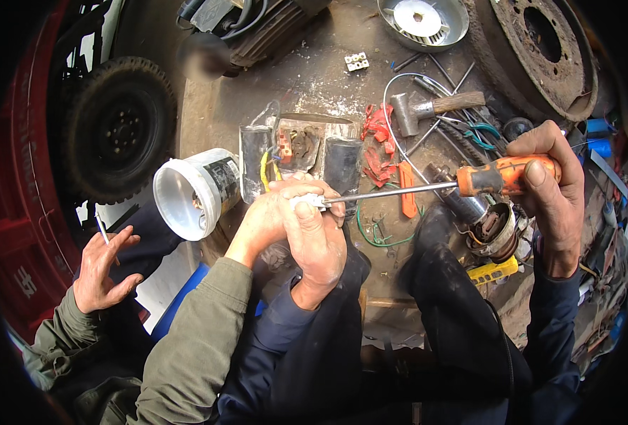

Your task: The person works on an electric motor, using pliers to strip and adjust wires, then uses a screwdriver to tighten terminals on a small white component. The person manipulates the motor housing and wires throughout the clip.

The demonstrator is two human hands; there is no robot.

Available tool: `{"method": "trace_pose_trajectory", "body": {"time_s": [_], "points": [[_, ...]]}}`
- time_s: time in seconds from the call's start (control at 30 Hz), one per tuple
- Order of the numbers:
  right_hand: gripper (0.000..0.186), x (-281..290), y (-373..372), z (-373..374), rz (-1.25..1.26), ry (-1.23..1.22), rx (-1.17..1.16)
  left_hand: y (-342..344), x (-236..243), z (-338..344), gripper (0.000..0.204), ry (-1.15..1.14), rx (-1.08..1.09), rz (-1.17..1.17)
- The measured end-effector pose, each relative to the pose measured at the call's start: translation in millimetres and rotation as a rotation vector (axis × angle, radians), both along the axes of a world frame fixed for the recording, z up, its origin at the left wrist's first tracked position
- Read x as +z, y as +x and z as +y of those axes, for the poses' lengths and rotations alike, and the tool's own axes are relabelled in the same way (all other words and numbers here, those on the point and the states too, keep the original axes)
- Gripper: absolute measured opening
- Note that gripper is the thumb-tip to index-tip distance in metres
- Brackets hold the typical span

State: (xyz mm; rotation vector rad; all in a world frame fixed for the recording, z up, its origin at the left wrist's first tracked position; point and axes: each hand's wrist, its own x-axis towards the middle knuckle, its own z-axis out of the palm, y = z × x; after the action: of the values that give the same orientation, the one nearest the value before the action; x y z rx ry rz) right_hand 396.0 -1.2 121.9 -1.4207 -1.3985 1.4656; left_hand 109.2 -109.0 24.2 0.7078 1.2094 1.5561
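My left hand point(317, 251) grips a small white connector piece point(308, 203), with its thumb across it. My right hand point(555, 198) is closed on an orange-and-black screwdriver point(497, 175), whose shaft reaches horizontally to the piece. A co-worker's hand point(256, 224) in a green sleeve is beside and partly behind mine, at the same piece; their other hand point(101, 276) holds a cigarette point(103, 228). Just beyond are two dark cylinders point(342, 166), an open metal housing point(301, 131) and yellow wires point(264, 168).
On the workbench point(222, 99) are a white bucket point(176, 180), motor point(264, 32), metal bowl point(450, 28), rusty rim point(576, 64), hammer point(459, 100), red scraps point(379, 170), orange cutter point(406, 191), cylindrical part point(470, 205) and several rods and tools. A tire point(119, 131) stands at left.
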Motion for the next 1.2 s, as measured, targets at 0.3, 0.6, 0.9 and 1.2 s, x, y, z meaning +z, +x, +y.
{"method": "trace_pose_trajectory", "body": {"time_s": [0.3,0.6,0.9,1.2], "points": [[0.041,-1,-6,3,-0.087,-0.085,-0.066,3,5,-1,0.029,0.011,0.025,0.072],[0.042,-8,-2,6,0.066,0.072,0.048,-5,5,1,0.034,0.032,-0.007,0.070],[0.039,-20,1,11,-0.065,-0.146,0.019,-58,-27,-8,0.031,0.032,-0.326,0.151],[0.035,-9,1,14,-0.006,0.097,0.071,1,1,-1,0.032,0.035,0.065,0.129]]}}
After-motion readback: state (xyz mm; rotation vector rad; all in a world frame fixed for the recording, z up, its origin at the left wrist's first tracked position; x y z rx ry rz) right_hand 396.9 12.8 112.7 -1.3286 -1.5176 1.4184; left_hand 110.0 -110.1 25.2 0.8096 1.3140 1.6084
